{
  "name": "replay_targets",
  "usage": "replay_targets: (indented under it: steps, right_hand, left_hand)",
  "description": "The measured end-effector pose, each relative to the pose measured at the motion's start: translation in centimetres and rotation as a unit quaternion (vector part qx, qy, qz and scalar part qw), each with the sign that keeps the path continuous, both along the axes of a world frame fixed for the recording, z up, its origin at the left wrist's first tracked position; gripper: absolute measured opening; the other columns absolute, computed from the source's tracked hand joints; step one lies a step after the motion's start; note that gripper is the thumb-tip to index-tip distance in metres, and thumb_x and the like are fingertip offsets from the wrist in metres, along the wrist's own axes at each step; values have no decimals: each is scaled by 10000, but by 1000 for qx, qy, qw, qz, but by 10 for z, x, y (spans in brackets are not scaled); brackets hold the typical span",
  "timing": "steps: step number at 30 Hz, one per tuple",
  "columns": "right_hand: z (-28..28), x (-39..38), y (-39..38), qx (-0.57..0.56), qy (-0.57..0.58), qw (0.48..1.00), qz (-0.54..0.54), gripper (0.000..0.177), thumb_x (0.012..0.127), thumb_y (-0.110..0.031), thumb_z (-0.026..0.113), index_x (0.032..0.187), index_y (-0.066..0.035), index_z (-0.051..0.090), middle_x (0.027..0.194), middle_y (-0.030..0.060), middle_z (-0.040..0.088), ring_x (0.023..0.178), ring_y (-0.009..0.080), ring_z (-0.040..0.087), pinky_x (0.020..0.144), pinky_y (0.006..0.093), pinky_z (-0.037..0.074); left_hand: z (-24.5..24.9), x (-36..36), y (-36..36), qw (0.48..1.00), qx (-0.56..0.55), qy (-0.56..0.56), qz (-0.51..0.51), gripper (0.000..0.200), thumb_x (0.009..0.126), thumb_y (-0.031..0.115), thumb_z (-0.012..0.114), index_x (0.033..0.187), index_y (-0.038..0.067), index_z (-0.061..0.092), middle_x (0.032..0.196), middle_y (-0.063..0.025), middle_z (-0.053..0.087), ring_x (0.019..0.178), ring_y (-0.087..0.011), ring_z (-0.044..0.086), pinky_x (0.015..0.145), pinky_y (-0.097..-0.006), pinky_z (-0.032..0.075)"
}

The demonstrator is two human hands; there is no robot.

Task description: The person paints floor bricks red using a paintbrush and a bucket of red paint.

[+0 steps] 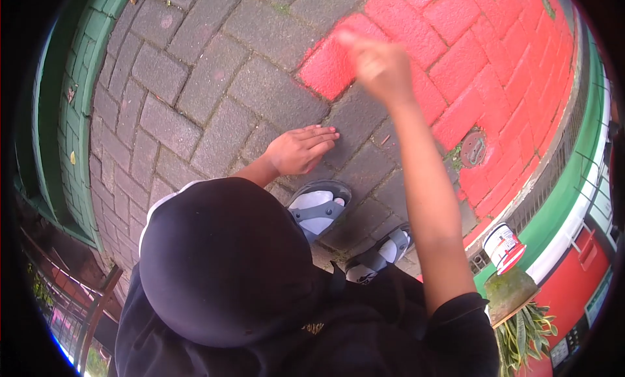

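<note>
My left hand (303,149) lies on the grey paving blocks (215,84), fingers stretched out and palm down, holding nothing. Over the edge of the red-painted paving (423,42) is my right hand (383,68), its fingers curled closed. A pale, blurred tip (348,36) sticks out at its front; motion smear hides whether this is a finger or a held thing. A single red block (329,68) borders bare grey blocks just left of the right hand. Below the left hand are my feet in strapped sandals (319,211).
A round drain cover (473,147) sits in the red area. At the right, a white and red paint bucket (504,247) stands near a plant pot (511,292) and a green kerb (563,201). A green-painted edge (81,104) runs along the left. Dark rounded cloth (221,260) fills the lower middle.
</note>
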State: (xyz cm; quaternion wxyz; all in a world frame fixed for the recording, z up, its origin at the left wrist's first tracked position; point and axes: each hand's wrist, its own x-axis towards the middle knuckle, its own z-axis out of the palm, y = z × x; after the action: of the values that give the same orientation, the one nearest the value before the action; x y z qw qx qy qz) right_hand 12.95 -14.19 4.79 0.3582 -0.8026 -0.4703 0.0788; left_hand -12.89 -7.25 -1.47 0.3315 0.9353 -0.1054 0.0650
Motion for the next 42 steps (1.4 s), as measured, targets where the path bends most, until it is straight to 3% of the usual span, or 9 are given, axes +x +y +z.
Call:
replay_targets:
  steps: [3, 6, 13, 19, 25, 31, 36, 39, 42]
  right_hand:
    - [23, -31, 2, -5, -50, 986, 160, 76, 761, -46, 722, 731, -93, 671, 729, 106, 702, 616, 267, 653, 596, 341, 494]
    - [35, -25, 10, -70, 188, 958, 204, 74, 829, -168, 699, 772, -123, 716, 788, 166, 691, 702, 380, 673, 623, 471, 514]
    - [29, 70, 49, -27, 31, 997, -67, 134, 855, -164, 678, 759, -72, 698, 756, 176, 685, 743, 372, 685, 663, 472, 522]
    - [19, 0, 21, -61, -34, 988, 135, 102, 873, -120, 748, 778, -92, 723, 676, 102, 686, 579, 185, 600, 584, 346, 492]
    - [13, 62, 35, -53, 247, 967, -45, 122, 851, -102, 681, 738, -124, 720, 650, 135, 633, 626, 312, 665, 571, 391, 467]
    - [16, 40, 39, -59, -101, 989, 87, 70, 870, -114, 677, 822, -150, 714, 685, 133, 656, 602, 347, 627, 560, 410, 510]
    - [33, 27, 40, -63, 51, 980, 184, 52, 813, -159, 692, 767, -139, 708, 750, 147, 701, 744, 383, 701, 638, 505, 554]
    - [47, 45, 50, -117, -90, 988, 47, 37, 786, -113, 697, 772, -138, 719, 743, 146, 702, 740, 379, 702, 640, 501, 556]
    - [30, 25, 43, -116, -94, 973, 173, 13, 782, -102, 690, 779, -115, 689, 761, 138, 712, 742, 376, 696, 631, 489, 536]
  left_hand:
    - [0, -2, 4, 999, 5, 29, -27, 428, 850, 103, 684, 1271, 46, 637, 1437, -96, 632, 1364, -252, 584, 1158, -421, 473]
    - [0, -1, 1, 1000, -4, 4, -7, 357, 855, 56, 681, 1209, 42, 647, 1378, -93, 671, 1322, -264, 619, 1140, -428, 495]
    - [-1, -3, 4, 1000, -6, 10, -14, 392, 819, 52, 681, 1209, 38, 644, 1388, -95, 663, 1329, -263, 615, 1145, -426, 491]
    - [-3, 0, 4, 999, 11, 25, -23, 416, 851, 102, 675, 1261, 52, 631, 1463, -84, 613, 1377, -249, 574, 1164, -423, 470]
    - [1, -1, 2, 1000, 0, 10, -11, 393, 831, 74, 671, 1222, 43, 645, 1407, -95, 652, 1330, -251, 614, 1145, -423, 488]
    - [4, 0, 3, 1000, 0, 23, -15, 390, 833, 75, 676, 1221, 44, 647, 1419, -86, 646, 1346, -245, 602, 1145, -422, 489]
    - [1, -1, 4, 1000, 2, 22, -17, 400, 824, 74, 673, 1223, 46, 649, 1410, -84, 653, 1333, -243, 612, 1147, -419, 489]
    - [3, 0, 4, 1000, 0, 20, -12, 380, 834, 68, 666, 1213, 46, 653, 1399, -86, 660, 1328, -242, 616, 1145, -417, 492]
    - [0, -1, 4, 999, 0, 33, -23, 423, 837, 107, 678, 1254, 51, 632, 1461, -91, 614, 1393, -246, 559, 1177, -427, 458]
